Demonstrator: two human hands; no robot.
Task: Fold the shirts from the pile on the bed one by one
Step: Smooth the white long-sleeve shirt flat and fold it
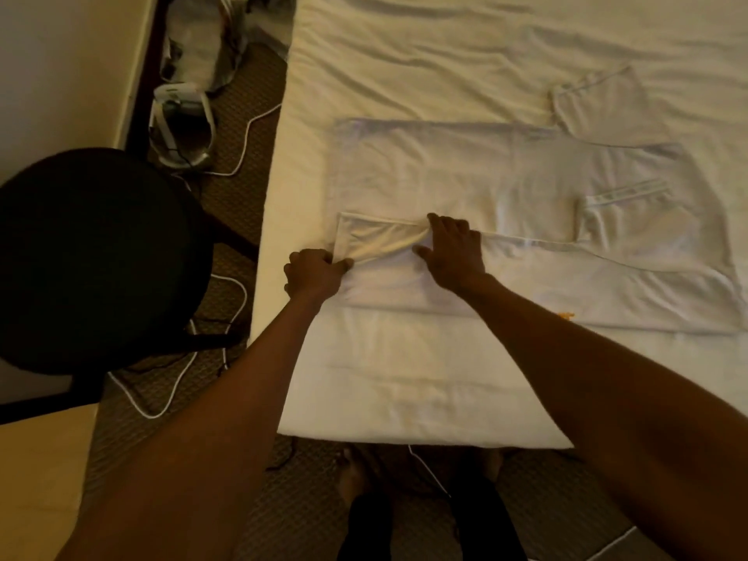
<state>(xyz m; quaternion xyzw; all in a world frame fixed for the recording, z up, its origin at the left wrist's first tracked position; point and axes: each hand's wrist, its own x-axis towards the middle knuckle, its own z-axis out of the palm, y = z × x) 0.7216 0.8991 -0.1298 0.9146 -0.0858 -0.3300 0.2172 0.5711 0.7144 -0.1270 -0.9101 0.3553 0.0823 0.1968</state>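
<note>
A white shirt lies spread flat on the white bed, its near long side folded over toward the middle. My left hand pinches the folded flap at the shirt's left end, near the bed's edge. My right hand grips the same fold's upper edge a little to the right, bunching the cloth between the two hands. One sleeve with a striped cuff is folded in on the right; the other sleeve trails off toward the far right. No pile of shirts is in view.
A black round chair stands left of the bed on patterned carpet. White cables run across the floor, with a bag and loose items by the wall. My feet show below the bed's near edge.
</note>
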